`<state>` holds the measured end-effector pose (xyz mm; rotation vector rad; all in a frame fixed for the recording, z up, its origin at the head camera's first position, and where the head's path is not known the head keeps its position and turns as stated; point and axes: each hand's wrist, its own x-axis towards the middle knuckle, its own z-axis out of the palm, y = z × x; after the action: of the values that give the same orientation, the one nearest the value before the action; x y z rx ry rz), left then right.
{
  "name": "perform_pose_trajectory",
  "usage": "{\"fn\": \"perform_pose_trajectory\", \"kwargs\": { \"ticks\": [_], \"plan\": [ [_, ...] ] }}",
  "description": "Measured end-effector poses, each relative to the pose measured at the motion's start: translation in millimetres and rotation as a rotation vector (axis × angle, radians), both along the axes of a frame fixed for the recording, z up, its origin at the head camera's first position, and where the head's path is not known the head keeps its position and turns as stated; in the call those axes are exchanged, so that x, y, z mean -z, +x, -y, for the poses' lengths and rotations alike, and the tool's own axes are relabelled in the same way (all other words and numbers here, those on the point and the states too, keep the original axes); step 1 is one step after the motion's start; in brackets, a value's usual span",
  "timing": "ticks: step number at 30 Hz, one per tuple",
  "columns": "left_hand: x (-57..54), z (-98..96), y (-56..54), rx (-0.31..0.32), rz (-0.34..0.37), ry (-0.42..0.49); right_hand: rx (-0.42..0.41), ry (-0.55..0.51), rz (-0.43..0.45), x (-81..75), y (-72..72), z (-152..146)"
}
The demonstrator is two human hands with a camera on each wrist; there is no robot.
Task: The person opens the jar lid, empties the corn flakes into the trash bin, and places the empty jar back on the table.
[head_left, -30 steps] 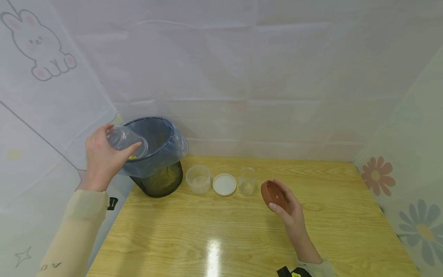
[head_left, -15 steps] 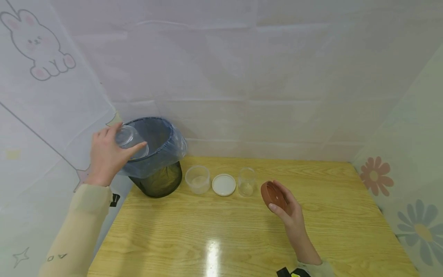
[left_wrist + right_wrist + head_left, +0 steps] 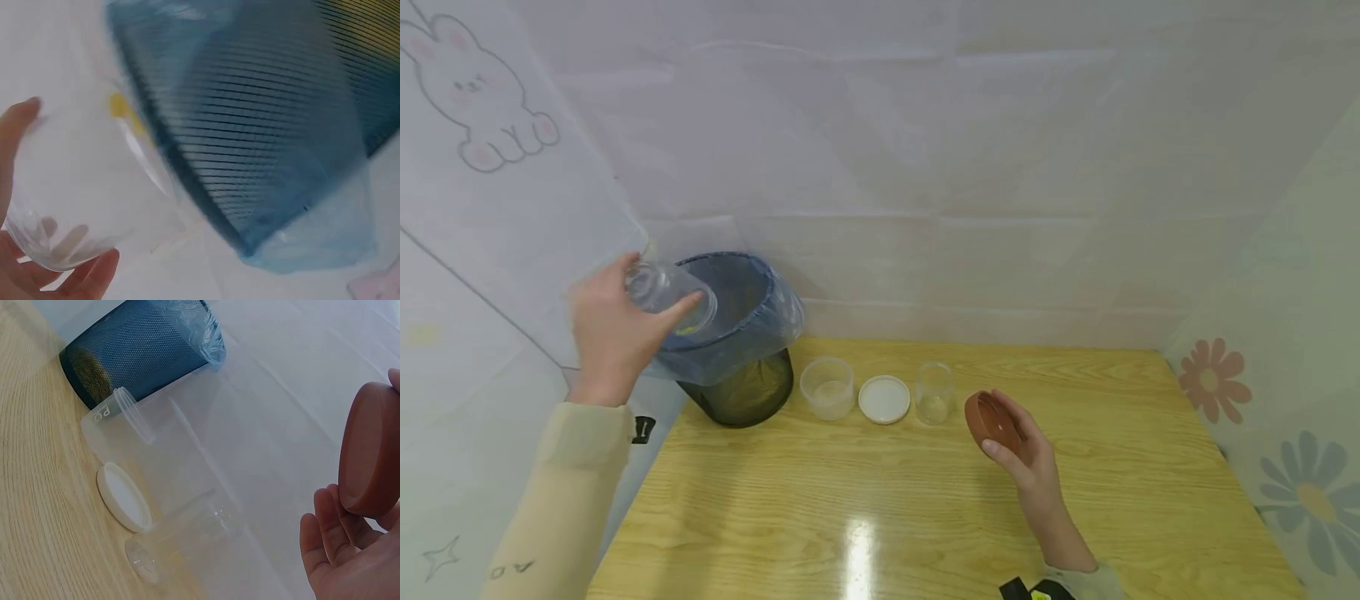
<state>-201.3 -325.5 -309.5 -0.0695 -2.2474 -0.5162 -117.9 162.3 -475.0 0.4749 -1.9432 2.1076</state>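
Note:
In the head view my left hand (image 3: 613, 329) grips a clear plastic jar (image 3: 658, 287) tipped on its side, its mouth over the rim of the mesh trash bin (image 3: 748, 392). A little yellow stuff (image 3: 119, 105) lies at the jar's mouth in the left wrist view, beside the bin's blue liner (image 3: 250, 144). To the right, my right hand (image 3: 1033, 458) holds a reddish-brown round lid (image 3: 992, 421) on edge above the table, thumb on one side and fingers on the other. The lid's flat outer face shows in the right wrist view.
Along the back of the wooden table (image 3: 790, 517) stand a wide clear tub (image 3: 829, 390), a white round lid (image 3: 884, 400) lying flat, and a tall clear jar (image 3: 935, 396). The bin is at the table's left back corner. Pale printed sheets (image 3: 880, 167) hang behind and at both sides.
My left hand has gone further over the bin with the jar, then come back left and slightly up. The jar stays tipped. My right hand and its lid have stayed put.

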Motion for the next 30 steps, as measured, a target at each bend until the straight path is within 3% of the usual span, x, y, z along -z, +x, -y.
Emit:
{"fn": "perform_pose_trajectory", "kwargs": {
  "ticks": [4, 13, 16, 21, 22, 24, 28, 30],
  "plan": [
    [8.5, -2.7, 2.3, -0.018, 0.148, -0.061, -0.009, 0.013, -0.021, 0.3, -0.2, 0],
    [7.8, -7.9, 0.1, -0.018, 0.133, -0.027, -0.021, -0.002, -0.028, 1.3, -0.8, 0],
    [1.8, -8.2, 2.8, -0.023, 0.062, -0.017, -0.019, -0.01, -0.022, 1.4, -0.1, 0],
    [-12.7, -6.2, 4.9, -0.056, -0.202, 0.034, -0.022, -0.012, -0.01, 1.5, -0.1, -1],
    [-13.7, -6.3, 4.9, -0.059, -0.217, 0.057, -0.019, -0.014, -0.006, 1.3, -0.2, -1],
    [-12.3, -6.5, 3.8, -0.064, -0.17, 0.064, -0.013, -0.011, -0.004, 0.8, -0.7, -1],
    [2.9, -6.1, 2.5, -0.074, 0.065, -0.028, 0.001, -0.001, -0.019, 0.2, -1.0, 1],
    [9.6, -4.7, 2.7, -0.078, 0.121, -0.063, 0.005, 0.009, -0.026, 0.3, -0.8, 2]
  ]
}}
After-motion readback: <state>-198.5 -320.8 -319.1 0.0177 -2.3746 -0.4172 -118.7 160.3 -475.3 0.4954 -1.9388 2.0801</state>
